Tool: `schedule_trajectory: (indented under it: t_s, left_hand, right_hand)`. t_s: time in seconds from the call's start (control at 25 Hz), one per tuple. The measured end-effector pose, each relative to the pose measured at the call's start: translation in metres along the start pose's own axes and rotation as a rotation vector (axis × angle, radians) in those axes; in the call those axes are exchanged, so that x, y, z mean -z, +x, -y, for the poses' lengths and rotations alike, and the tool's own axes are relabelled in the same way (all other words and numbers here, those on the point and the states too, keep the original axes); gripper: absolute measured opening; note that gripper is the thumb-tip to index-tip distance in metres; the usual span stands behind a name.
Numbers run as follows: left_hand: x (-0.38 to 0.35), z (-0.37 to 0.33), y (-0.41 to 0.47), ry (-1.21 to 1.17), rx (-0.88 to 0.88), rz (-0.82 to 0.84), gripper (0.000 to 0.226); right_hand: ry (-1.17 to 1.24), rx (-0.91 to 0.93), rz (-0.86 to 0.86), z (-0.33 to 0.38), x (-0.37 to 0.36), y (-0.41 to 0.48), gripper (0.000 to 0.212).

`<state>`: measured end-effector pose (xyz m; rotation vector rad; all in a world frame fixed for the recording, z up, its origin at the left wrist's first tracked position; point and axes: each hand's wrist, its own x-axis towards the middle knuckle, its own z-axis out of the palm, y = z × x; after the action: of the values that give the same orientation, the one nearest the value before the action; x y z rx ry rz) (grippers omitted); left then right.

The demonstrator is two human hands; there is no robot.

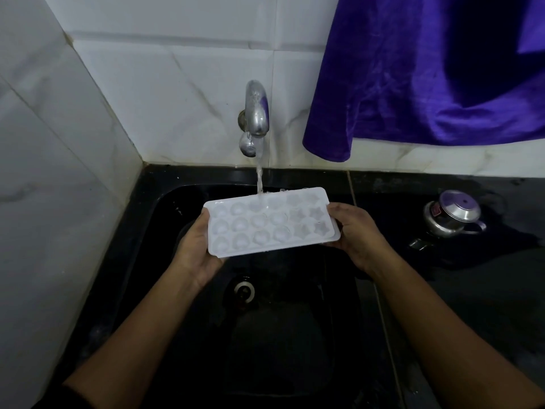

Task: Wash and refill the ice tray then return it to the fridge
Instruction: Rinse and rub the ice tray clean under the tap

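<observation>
A white plastic ice tray (pixel 269 222) with several shaped cells is held level over the black sink (pixel 165 202). My left hand (pixel 194 249) grips its left end, thumb on the rim and fingers underneath. My right hand (pixel 354 231) grips its right end the same way. A chrome tap (pixel 256 113) on the tiled wall is running, and its stream of water (pixel 259 178) falls onto the tray's far row near the middle.
The sink drain (pixel 244 289) lies below the tray. A steel lidded pot (pixel 452 214) stands on the wet black counter (pixel 486 290) to the right. A purple cloth (pixel 427 69) hangs over the wall at the upper right. White tiled walls close the left and back.
</observation>
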<state>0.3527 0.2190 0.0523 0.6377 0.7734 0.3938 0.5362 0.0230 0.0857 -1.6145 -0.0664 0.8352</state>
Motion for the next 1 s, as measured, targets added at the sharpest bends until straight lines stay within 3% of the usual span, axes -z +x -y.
schedule_trajectory:
  t_s: [0.6, 1.0]
  left_hand:
    - [-0.057, 0.014, 0.032, 0.067, 0.059, 0.095, 0.055]
    - [-0.001, -0.01, 0.026, 0.062, -0.008, 0.001, 0.055]
  right_hand:
    - [0.064, 0.073, -0.108, 0.015, 0.046, 0.001, 0.024]
    - [0.004, 0.018, -0.008, 0.003, -0.009, 0.021, 0.023]
